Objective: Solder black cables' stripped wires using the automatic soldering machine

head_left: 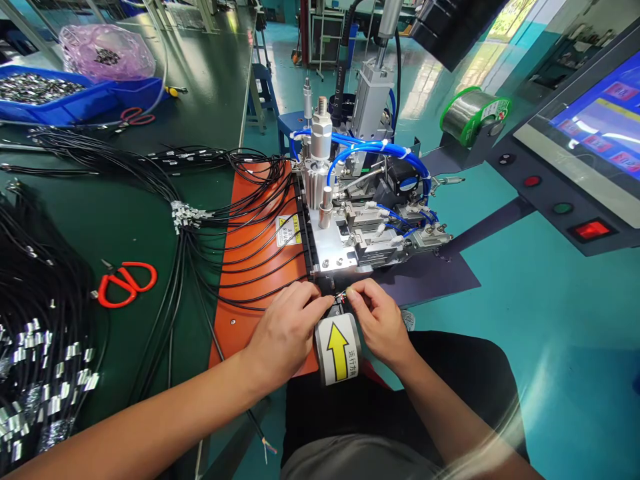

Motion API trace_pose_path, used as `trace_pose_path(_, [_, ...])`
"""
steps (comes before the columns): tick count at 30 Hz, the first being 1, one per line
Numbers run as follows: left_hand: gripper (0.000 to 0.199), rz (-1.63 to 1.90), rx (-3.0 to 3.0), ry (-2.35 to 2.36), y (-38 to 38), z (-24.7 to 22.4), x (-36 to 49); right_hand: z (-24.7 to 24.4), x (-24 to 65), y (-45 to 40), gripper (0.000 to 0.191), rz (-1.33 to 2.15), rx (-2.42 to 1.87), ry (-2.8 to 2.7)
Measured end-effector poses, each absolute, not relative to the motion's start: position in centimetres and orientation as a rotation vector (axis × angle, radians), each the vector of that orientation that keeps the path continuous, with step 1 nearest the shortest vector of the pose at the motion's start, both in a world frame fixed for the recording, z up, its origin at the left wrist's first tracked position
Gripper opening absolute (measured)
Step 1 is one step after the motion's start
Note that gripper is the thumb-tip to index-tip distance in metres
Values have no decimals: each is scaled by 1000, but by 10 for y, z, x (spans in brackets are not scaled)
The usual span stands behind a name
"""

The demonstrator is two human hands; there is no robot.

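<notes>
At the front of a metal machine (345, 227), my left hand (287, 330) is closed, thumb and forefinger pinching a black cable near its end. Thin coloured wires (341, 296) show in the small gap between my two hands. My right hand (377, 323) pinches the tips of these wires from the other side; the fingers hide most of them. Just below lies a round guide with a yellow arrow label (340, 350). Several black cables (260, 263) run side by side across the orange plate (240, 327) into the machine's edge.
Red-handled scissors (127, 283) lie on the green table (135, 233), beside a cable bundle with silvery connectors (187, 217). More cables (45, 360) heap at left. Blue bins (65, 107) stand behind. A solder spool (470, 117) and control screen (600, 127) are at right.
</notes>
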State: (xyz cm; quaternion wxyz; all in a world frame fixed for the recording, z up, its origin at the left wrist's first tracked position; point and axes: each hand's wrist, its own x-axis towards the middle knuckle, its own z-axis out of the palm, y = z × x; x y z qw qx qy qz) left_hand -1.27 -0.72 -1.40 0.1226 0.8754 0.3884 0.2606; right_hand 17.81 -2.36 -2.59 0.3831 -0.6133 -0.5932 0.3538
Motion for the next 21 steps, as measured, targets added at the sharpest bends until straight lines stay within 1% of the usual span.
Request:
trace_pose_path(12, [28, 741, 2607, 1167, -7, -15, -12, -25, 178, -22, 23, 925, -1572, -1494])
trace_pose_path(21, [24, 738, 2628, 1203, -6, -15, -11, -24, 177, -24, 25, 906, -1570, -1490])
